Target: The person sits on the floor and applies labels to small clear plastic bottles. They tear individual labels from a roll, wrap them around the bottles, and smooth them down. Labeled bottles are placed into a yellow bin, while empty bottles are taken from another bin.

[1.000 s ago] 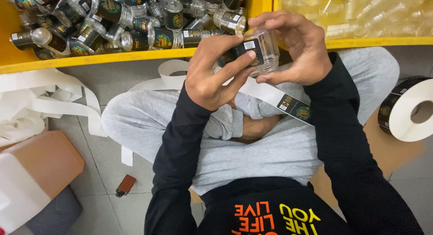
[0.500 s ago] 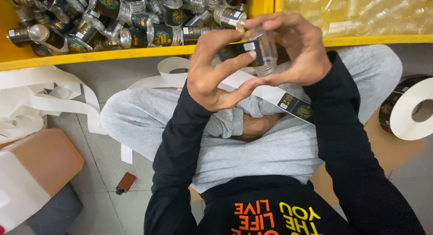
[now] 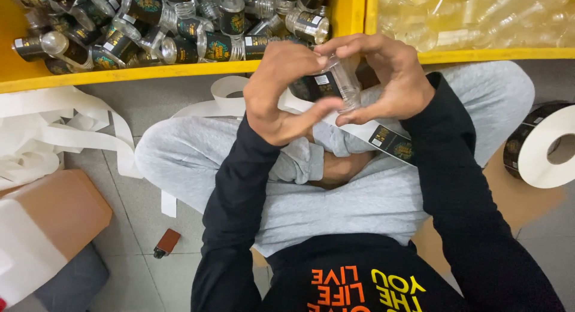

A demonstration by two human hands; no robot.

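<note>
Yellow bin (image 3: 179, 72) along the top edge, heaped with small labelled bottles (image 3: 221, 45); a second yellow bin (image 3: 491, 53) beside it holds clear, unlabelled ones. Label roll (image 3: 542, 147) on the floor to the person's right, its strip of dark labels (image 3: 392, 141) trailing across the lap; spent backing paper (image 3: 54, 132) piled at left. The small clear bottle (image 3: 346, 84) sits above the lap, between both hands — likely light, rigid thin plastic, smooth and a bit slippery; best taken at its ends so the wall stays free. Left hand (image 3: 281, 96) is curled round the labelled side, thumb stretched under. Right hand (image 3: 392, 78) arches over it, fingertips pinching — both grasping the bottle.
</note>
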